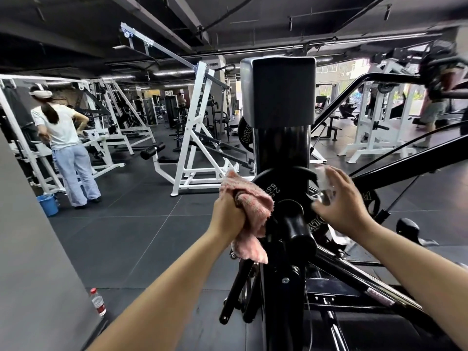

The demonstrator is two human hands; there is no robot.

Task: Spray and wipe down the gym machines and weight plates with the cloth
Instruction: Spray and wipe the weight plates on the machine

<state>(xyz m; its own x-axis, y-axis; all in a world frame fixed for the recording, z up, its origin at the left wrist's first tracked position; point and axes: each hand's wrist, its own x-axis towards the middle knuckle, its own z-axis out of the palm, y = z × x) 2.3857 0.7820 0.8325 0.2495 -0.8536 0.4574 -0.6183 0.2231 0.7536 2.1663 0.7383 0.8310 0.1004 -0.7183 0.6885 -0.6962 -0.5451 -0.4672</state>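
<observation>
Pink terry cloth (249,214) is bunched in the left hand (228,215), fingers clamped round it, and it is hanging against the left edge of the black weight plate (274,184) on the machine's loading peg (295,224). The right hand (342,201) is closing round what is probably a small clear spray bottle (325,183); motion blur is smearing it, so I cannot confirm the nozzle direction. It is sitting just right of the plate, near the rim.

Step in hand, as I read it: misting the plate face, then wiping.

How I would be doing it:
- aiming the spray at the plate face, not the black upright post (282,150) behind it
- keeping the cloth off the face while spraying, so the mist is landing on metal
- wiping round the rim, then inward to the hub
- re-folding the cloth to a fresh side; loose corners are dangling near the peg and could be snagging

The plate is looking matte black with raised lettering and is sitting flat against the post. Lettering grooves are likely holding grime, so pressing in there is worth it.
</observation>
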